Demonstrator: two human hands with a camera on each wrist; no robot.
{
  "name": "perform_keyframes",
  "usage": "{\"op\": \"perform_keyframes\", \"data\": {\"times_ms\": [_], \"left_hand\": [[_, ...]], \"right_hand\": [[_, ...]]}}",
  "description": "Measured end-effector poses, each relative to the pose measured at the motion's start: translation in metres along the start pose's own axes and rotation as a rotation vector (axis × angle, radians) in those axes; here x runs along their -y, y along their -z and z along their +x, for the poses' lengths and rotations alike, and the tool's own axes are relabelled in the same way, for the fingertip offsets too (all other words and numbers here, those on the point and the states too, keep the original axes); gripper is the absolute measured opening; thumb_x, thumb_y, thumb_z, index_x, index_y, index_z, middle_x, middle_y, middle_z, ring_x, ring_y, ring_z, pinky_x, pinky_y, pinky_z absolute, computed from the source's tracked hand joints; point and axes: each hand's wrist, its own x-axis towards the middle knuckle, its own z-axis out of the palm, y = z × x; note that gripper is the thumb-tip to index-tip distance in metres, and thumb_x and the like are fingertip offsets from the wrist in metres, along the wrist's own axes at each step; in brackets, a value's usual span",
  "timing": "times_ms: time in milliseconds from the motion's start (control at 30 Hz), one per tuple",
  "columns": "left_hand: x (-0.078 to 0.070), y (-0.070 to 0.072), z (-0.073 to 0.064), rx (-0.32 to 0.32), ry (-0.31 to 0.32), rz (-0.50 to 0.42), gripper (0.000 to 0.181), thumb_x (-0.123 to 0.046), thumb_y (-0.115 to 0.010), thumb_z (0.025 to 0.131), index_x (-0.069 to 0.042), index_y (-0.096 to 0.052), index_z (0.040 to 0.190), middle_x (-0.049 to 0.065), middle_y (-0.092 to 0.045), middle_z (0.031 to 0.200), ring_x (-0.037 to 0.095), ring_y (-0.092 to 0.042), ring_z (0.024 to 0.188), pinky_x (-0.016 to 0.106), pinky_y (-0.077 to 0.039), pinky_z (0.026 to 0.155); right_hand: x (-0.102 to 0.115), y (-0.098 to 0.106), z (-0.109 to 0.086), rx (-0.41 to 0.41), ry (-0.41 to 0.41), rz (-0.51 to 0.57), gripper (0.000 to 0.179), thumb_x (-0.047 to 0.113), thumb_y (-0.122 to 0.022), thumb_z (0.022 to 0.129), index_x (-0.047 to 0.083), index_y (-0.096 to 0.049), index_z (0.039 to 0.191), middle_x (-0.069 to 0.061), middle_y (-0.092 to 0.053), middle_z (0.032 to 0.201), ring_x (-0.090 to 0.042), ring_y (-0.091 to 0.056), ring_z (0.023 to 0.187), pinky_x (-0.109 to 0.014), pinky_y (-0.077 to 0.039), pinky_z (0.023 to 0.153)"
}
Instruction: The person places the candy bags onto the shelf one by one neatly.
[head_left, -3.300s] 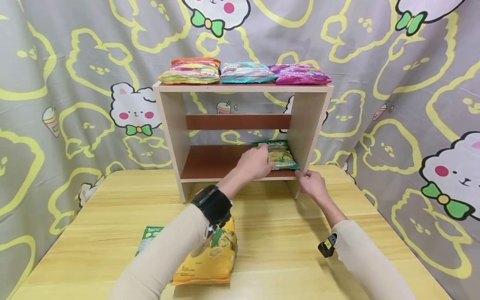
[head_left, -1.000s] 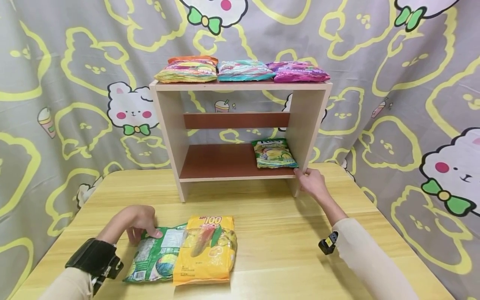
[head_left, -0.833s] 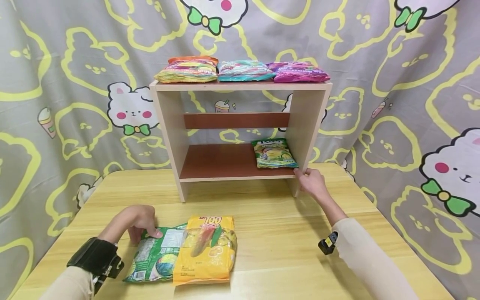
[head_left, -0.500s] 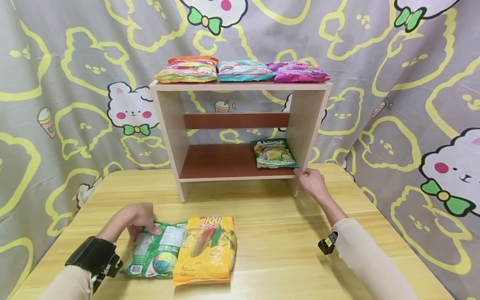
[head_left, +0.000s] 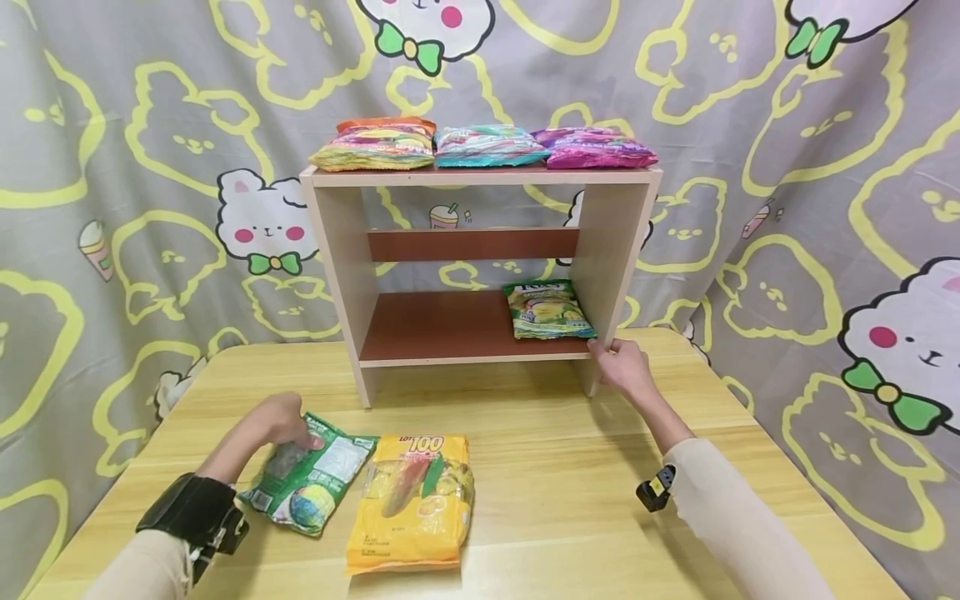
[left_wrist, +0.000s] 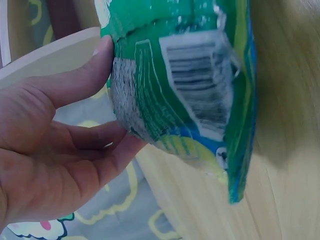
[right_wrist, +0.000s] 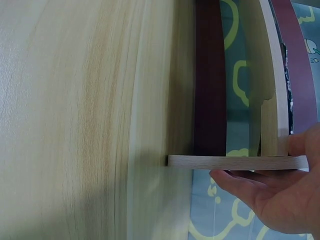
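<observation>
At the left of the table, my left hand [head_left: 279, 418] pinches the upper left edge of a green candy bag [head_left: 313, 483] between thumb and fingers. The left wrist view shows the barcode on this green bag [left_wrist: 195, 75], which tilts up over the table. Beside it lies a yellow mango candy bag [head_left: 411, 512]. My right hand [head_left: 624, 367] grips the front edge of the right side panel of a small shelf rack [head_left: 435, 329]. In the right wrist view the thumb and fingers lie on either side of that panel [right_wrist: 235, 162].
Another green candy bag [head_left: 550, 310] lies at the right end of the lower shelf board. On the rack's top sit a yellow-orange bag [head_left: 378, 148], a teal bag [head_left: 491, 148] and a purple bag [head_left: 600, 152]. A patterned curtain [head_left: 172, 242] hangs behind the wooden table [head_left: 540, 467].
My left hand has come from the lower shelf down to the green bag on the table. It has raised and turned this bag away from the yellow one. My right hand stays on the panel.
</observation>
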Motion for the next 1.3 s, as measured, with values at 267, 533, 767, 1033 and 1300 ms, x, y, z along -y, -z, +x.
{"op": "perform_keyframes", "data": {"times_ms": [267,533,767,1033,1300], "left_hand": [[0.006,0.000,-0.002,-0.036,0.001,-0.064,0.051,-0.028,-0.078,0.089,0.016,-0.056,0.104,0.018,-0.058,0.088,0.027,-0.056,0.079,0.038,-0.052,0.067],[0.010,0.000,-0.003,-0.055,-0.048,-0.127,0.054,-0.029,-0.070,0.096,0.014,-0.043,0.115,0.022,-0.056,0.095,0.031,-0.056,0.087,0.045,-0.054,0.076],[0.012,0.009,-0.003,-0.138,-0.082,-0.150,0.048,-0.029,-0.077,0.090,0.005,-0.052,0.113,0.018,-0.061,0.092,0.029,-0.058,0.082,0.040,-0.052,0.069],[0.005,0.034,-0.007,-0.170,-0.124,-0.107,0.049,-0.019,-0.079,0.085,0.015,-0.064,0.118,0.021,-0.069,0.097,0.027,-0.062,0.082,0.041,-0.055,0.071],[-0.006,0.046,-0.010,-0.317,-0.176,-0.001,0.052,-0.009,-0.077,0.074,0.009,-0.066,0.121,0.026,-0.071,0.104,0.025,-0.054,0.067,0.038,-0.047,0.061]], "right_hand": [[0.001,0.000,-0.002,0.007,-0.001,-0.003,0.052,0.044,-0.049,0.103,-0.001,-0.071,0.116,-0.027,-0.072,0.105,-0.035,-0.075,0.083,-0.028,-0.050,0.067],[0.000,0.001,-0.002,0.009,-0.006,-0.010,0.051,0.044,-0.049,0.102,-0.001,-0.071,0.114,-0.025,-0.073,0.098,-0.031,-0.073,0.080,-0.030,-0.048,0.065],[0.000,-0.001,-0.002,0.003,-0.002,-0.001,0.051,0.045,-0.049,0.102,0.000,-0.071,0.115,-0.027,-0.072,0.105,-0.035,-0.073,0.082,-0.029,-0.048,0.064],[0.000,0.000,-0.002,-0.005,-0.003,-0.011,0.051,0.045,-0.049,0.102,0.001,-0.072,0.113,-0.028,-0.072,0.104,-0.029,-0.073,0.078,-0.029,-0.047,0.061],[-0.001,-0.001,-0.001,0.000,-0.002,-0.013,0.051,0.045,-0.049,0.102,0.000,-0.072,0.113,-0.026,-0.073,0.100,-0.022,-0.071,0.074,-0.029,-0.047,0.062]]}}
